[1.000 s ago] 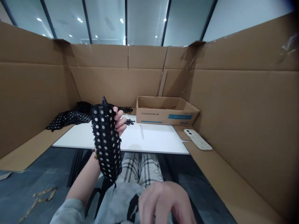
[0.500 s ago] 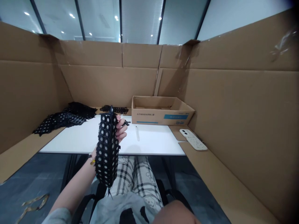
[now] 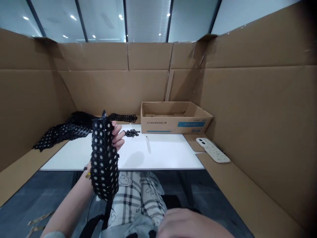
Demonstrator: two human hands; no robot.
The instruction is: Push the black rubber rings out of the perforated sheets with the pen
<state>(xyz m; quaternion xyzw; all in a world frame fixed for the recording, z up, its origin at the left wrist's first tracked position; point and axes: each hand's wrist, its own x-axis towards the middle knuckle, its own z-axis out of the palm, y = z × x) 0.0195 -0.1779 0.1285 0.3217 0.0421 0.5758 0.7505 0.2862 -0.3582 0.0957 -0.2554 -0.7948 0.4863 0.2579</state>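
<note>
My left hand (image 3: pixel 118 136) grips a folded black strip (image 3: pixel 104 158) covered in rows of round pale dots or holes, and holds it up so that it hangs over the table's front edge. The fingers curl round its right side; the thumb is hidden behind it. My right hand (image 3: pixel 182 219) is low over my lap at the bottom of the view, with its fingers out of sight. Beyond my left hand, a small flat piece of black rings (image 3: pixel 132 133) lies on the white tabletop (image 3: pixel 165 158).
A dark heap of the same dotted material (image 3: pixel 66 129) lies at the left. Behind is another black dotted strip (image 3: pixel 123 118). An open cardboard box (image 3: pixel 158 127) stands at the back, a white pen (image 3: pixel 148 144) before it, a phone (image 3: pixel 213 150) at right. Cardboard walls (image 3: pixel 99 86) surround the table.
My left hand has moved a little left with the dotted strip, uncovering more of the small ring piece. My right hand has come further into view at the bottom.
</note>
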